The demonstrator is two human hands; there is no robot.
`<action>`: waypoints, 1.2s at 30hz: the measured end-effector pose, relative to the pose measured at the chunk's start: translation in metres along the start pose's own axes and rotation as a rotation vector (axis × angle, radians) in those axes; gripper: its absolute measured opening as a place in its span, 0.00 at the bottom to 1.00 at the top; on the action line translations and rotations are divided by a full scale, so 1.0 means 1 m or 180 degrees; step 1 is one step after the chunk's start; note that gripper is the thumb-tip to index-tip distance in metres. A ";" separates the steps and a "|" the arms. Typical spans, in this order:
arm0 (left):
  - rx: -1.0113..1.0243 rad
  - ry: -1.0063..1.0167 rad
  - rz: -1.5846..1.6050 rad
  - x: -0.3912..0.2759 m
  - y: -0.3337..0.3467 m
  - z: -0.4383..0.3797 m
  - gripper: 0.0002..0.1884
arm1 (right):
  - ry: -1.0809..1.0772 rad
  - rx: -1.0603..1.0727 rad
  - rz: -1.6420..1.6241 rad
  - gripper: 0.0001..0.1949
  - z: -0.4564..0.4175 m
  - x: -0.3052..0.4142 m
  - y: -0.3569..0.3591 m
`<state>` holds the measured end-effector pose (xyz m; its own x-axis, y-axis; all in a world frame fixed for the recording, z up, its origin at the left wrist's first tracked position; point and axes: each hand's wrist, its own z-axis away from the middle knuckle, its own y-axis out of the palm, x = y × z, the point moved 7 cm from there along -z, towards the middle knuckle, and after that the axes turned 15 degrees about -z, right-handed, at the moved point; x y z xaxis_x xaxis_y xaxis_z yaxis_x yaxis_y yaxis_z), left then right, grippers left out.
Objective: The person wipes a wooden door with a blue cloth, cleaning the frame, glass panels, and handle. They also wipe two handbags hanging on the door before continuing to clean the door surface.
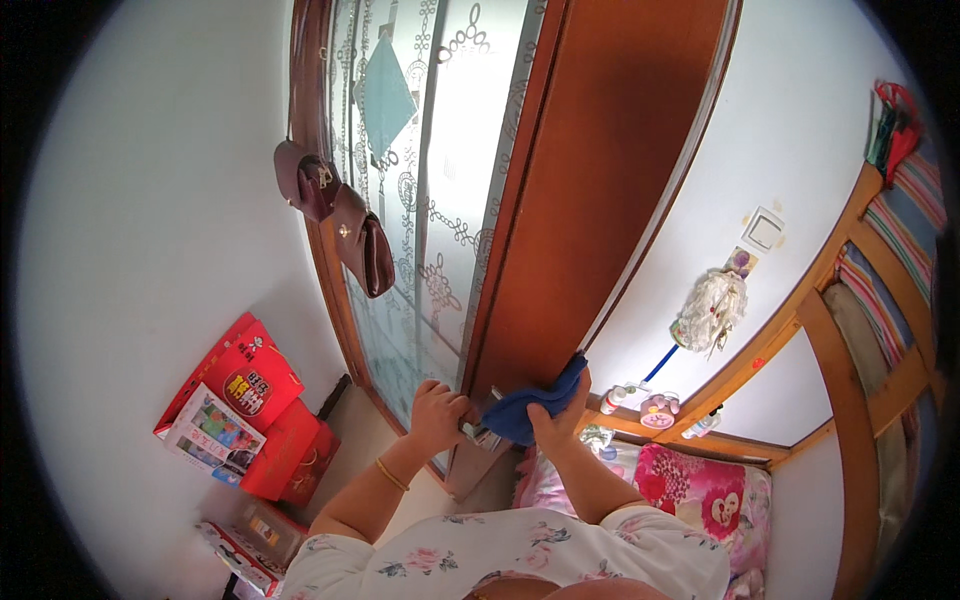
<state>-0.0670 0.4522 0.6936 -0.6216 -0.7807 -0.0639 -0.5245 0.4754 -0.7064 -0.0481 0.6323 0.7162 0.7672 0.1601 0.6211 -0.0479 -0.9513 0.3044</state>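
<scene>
My left hand (437, 414) is curled around a metal door handle (471, 430) low on the brown wooden door (592, 150). Part of the handle is hidden behind my fingers. In my right hand (559, 427) is a folded dark blue cloth (529, 411), its upper tip reaching to the door's right edge. The cloth lies close beside the handle and its silver plate (493, 441); whether it touches them I cannot tell.
Patterned glass panels (465, 135) stand left of the door, with maroon handbags (364, 244) hanging before them. Red gift bags (259, 405) rest by the left wall. At right are a wooden bunk bed (847, 375), a pink pillow (697, 491), a duster (712, 311) and a wall switch (763, 229).
</scene>
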 end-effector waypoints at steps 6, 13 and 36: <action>-0.0222 0.0013 0.0012 0.010 -0.028 0.025 0.11 | -0.0091 0.0229 -0.0616 0.43 0.010 0.022 0.027; -0.0118 -0.0073 -0.0009 0.041 -0.070 0.077 0.08 | -0.0202 0.0899 -0.0891 0.42 0.037 0.046 0.092; -0.2175 -0.3057 -0.0454 0.163 -0.333 0.296 0.33 | 0.3199 0.1117 -0.1219 0.24 0.189 -0.046 0.164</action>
<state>0.1790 0.0464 0.7099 0.0060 -0.6901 -0.7237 -0.9365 0.2499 -0.2460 0.0301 0.4189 0.6012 -0.1767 0.4454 0.8777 0.3836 -0.7901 0.4781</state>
